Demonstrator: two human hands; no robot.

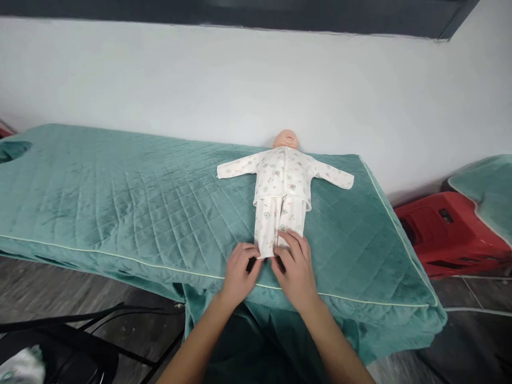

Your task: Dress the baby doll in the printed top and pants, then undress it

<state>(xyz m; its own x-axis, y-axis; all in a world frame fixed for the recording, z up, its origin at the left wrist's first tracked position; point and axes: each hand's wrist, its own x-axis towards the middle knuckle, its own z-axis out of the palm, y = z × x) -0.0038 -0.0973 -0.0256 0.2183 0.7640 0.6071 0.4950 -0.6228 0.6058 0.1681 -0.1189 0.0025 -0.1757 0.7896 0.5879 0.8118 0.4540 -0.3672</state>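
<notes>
Left hand (pixel 242 271) and right hand (pixel 295 269) pinched one cuff (pixel 266 254) of the trousers (pixel 264 224) — the doll's head (pixel 285 139) showed above the shirt (pixel 276 173).

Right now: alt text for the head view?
Left hand and right hand pinch one hem of patterned white trousers, below a matching shirt with sleeves spread. The clothes lie on a green quilted cover, a doll's head at the shirt's neck.

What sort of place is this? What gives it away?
Probably a massage or childcare training room, though one view can't confirm it: a long bed under a quilted green cover, what looks like a face hole at its left end, and a dressed baby doll.
</notes>
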